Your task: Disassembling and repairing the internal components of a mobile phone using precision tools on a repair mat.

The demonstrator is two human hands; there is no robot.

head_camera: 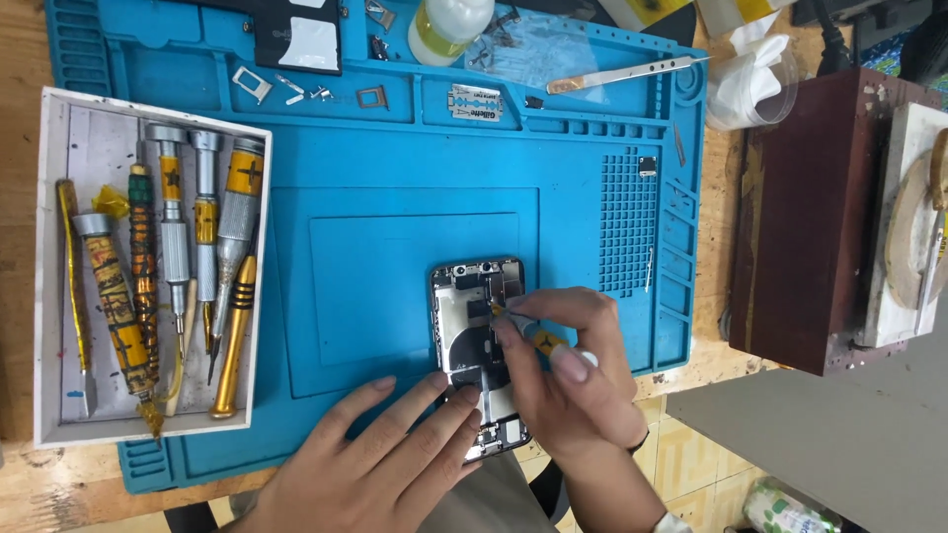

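Observation:
An opened phone (472, 316) with its inner parts exposed lies on a blue work mat (395, 178) near the mat's front edge. My right hand (568, 380) grips a small screwdriver (528, 331) with a yellow band, its tip set into the phone's upper middle. My left hand (380, 459) lies flat with fingers spread, fingertips pressing on the phone's lower left part. The phone's lower end is partly hidden under both hands.
A white tray (54, 296) of several screwdrivers sits at the left. Small metal parts, a razor blade (477, 102), tweezers (622, 72) and a bottle (446, 25) lie along the mat's far side. A dark brown box (805, 217) stands at the right.

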